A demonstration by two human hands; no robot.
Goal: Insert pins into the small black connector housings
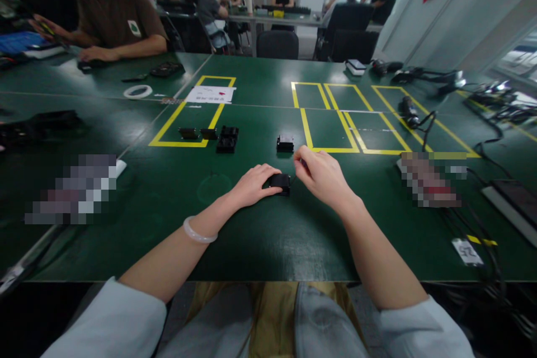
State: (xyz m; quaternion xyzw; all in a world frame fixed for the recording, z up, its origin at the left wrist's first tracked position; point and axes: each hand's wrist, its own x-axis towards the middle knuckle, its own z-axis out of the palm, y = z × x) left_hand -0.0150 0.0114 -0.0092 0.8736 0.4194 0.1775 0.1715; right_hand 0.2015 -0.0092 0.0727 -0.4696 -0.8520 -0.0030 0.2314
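On the green table, my left hand grips a small black block between thumb and fingers. To the right of that block, my right hand is closed with its fingertips pinched together; whatever they hold is too small to make out. Just beyond my hands stands another black part. Farther left is a larger black piece, with two thin black parts beside it.
Yellow tape outlines mark the table beyond my hands. A white sheet and a tape roll lie at the back left. Cables and a black device are at the right. A person in brown sits across at the left.
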